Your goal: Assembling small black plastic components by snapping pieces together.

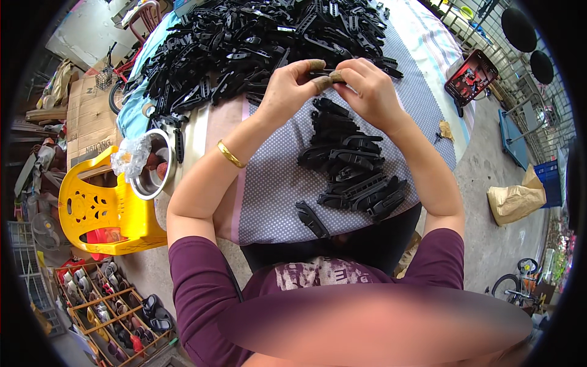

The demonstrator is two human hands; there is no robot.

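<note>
My left hand (292, 88) and my right hand (369, 90) meet over the near edge of a big heap of black plastic buckle-like pieces (244, 52). Tan coverings wrap several fingertips. The fingers of both hands are bent in a pinch, tips close together; what lies between them is dark against the heap and I cannot make it out. Below the hands, nearer my body, a smaller stack of similar black pieces (351, 159) lies on the dotted grey cloth (269, 183). One single black piece (312, 219) rests apart at the stack's lower left.
At left stand a yellow plastic chair (92, 205) and a metal bowl (168, 183) with a clear plastic bag (131, 156) and reddish round things. A phone (471, 77) is propped at the table's right edge. A shoe rack (110, 306) and a paper sack (518, 199) stand on the floor.
</note>
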